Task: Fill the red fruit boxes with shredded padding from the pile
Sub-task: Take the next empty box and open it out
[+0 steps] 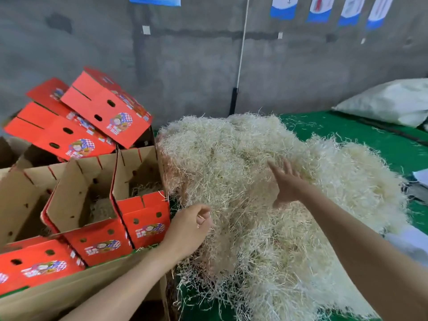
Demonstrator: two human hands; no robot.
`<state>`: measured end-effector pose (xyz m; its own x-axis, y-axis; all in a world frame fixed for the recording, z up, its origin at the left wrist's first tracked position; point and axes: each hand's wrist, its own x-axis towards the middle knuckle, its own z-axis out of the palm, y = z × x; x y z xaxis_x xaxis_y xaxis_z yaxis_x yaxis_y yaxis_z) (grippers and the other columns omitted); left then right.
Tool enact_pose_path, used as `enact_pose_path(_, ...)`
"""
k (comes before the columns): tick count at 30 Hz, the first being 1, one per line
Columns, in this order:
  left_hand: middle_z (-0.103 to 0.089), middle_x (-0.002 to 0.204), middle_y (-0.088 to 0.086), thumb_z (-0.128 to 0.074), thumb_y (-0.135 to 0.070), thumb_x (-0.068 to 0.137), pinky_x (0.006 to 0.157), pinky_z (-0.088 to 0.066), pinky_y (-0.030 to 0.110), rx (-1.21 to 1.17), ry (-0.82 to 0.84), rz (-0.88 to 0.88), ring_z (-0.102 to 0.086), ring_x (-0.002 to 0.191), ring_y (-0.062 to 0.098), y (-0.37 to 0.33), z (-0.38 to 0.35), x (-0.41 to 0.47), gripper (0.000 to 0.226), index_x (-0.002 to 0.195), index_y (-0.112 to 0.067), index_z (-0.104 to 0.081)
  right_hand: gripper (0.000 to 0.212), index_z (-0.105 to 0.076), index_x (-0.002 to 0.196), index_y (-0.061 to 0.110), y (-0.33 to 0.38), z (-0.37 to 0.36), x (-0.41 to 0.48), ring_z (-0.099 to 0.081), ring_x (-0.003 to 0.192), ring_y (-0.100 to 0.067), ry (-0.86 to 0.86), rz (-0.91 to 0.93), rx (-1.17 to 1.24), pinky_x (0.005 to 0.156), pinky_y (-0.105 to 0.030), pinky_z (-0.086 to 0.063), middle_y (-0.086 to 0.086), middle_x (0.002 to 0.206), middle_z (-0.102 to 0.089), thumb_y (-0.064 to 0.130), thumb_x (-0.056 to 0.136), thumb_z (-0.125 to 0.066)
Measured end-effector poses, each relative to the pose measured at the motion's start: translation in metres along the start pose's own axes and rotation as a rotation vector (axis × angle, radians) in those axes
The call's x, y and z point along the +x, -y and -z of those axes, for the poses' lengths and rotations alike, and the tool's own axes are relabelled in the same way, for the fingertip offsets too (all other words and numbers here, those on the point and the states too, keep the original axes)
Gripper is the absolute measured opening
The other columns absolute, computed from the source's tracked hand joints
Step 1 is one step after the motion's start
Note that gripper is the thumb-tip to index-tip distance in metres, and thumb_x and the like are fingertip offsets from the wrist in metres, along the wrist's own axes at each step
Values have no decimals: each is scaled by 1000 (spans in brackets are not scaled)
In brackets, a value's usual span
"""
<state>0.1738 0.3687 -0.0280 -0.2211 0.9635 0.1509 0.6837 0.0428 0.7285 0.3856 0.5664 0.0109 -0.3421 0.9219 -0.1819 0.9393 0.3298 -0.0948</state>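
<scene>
A big pile of pale shredded padding (266, 181) covers the green table. My right hand (286, 184) is over the pile's middle with straight, spread fingers, holding nothing. My left hand (188, 224) is at the pile's left edge, fingers curled, pinching a few strands. Several open red fruit boxes stand to the left: the nearest one (143, 212) has a little padding at its bottom, and the one beside it (92, 235) also shows some padding inside. Another red box (37, 267) sits at the front left.
Several folded red boxes (102, 110) lean stacked at the back left. A brown cardboard edge (69, 290) runs along the front left. A white sack (393, 100) lies at the back right on the green table (370, 137). A grey wall stands behind.
</scene>
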Motion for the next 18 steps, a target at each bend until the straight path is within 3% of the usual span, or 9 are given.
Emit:
enact_pose_path(3, -51, 121, -15, -62, -29, 87, 84, -45, 16, -12, 26, 25, -53, 95, -7, -11, -7, 23, 47, 130, -30, -42, 121, 2, 148, 32, -6, -16, 16, -6, 140, -39, 119, 32, 113, 106, -57, -9, -13, 154, 0, 19, 62, -83)
enact_pose_path(5, -39, 138, -15, -70, -36, 79, 97, -40, 24, -86, 58, 65, -47, 114, 2, -17, -13, 40, 77, 141, -32, -26, 73, -34, 140, 15, -2, -23, 25, -44, 124, -29, 88, 120, 139, 104, -40, -37, -12, 140, -43, 7, 76, -69)
enact_pose_path(7, -17, 151, -16, -78, -45, 66, 110, -28, 37, -210, 114, 113, -27, 136, 11, -22, -15, 58, 107, 145, -41, -7, 32, -55, 112, 9, 12, -12, 29, -58, 100, -23, -64, 191, 307, 82, -28, -53, -6, 109, -59, 2, 81, -57)
enact_pose_path(9, 4, 153, -20, -81, -57, 49, 113, -16, 44, -311, 162, 120, -7, 141, 10, -29, -14, 78, 130, 142, -49, 8, 24, -55, 104, 9, 34, 10, 27, -59, 82, -18, -160, 220, 597, 59, -19, -49, -5, 95, -58, 1, 81, -58)
enact_pose_path(11, 7, 150, -24, -82, -61, 38, 111, -16, 42, -393, 188, 98, -7, 137, 5, -34, -14, 96, 141, 138, -53, 17, 45, -50, 123, 10, 56, 30, 19, -57, 90, -15, -141, 292, 746, 62, -13, -44, -9, 118, -57, 4, 81, -62)
enact_pose_path(13, -21, 142, -24, -86, -52, 35, 101, -33, 30, -518, 136, 132, -32, 124, 2, -38, -14, 112, 142, 141, -50, 9, 63, -43, 135, 17, 70, 39, 12, -51, 104, -13, 6, 372, 868, 85, -21, -43, -5, 132, -50, 16, 78, -69)
enact_pose_path(14, -44, 131, -19, -87, -42, 36, 90, -43, 25, -600, 70, 178, -48, 112, 1, -36, -13, 119, 133, 143, -44, -8, 63, -45, 133, 22, 74, 42, 6, -51, 108, -14, 108, 406, 946, 94, -29, -42, -4, 128, -53, 20, 75, -71)
enact_pose_path(16, -66, 107, -7, -83, -24, 39, 77, -52, 25, -749, -95, 268, -63, 99, 12, -29, -8, 130, 107, 137, -19, -41, 50, -54, 119, 30, 71, 47, 5, -58, 102, -16, 237, 482, 1118, 88, -35, -47, -4, 110, -64, 15, 74, -70)
enact_pose_path(18, -62, 121, 4, -81, -22, 41, 101, -41, 40, -828, -195, 354, -54, 118, 21, -22, 0, 134, 98, 132, -8, -48, 35, -58, 110, 26, 62, 49, 15, -65, 87, -21, 128, 467, 1267, 73, -35, -55, -8, 104, -66, 9, 80, -66)
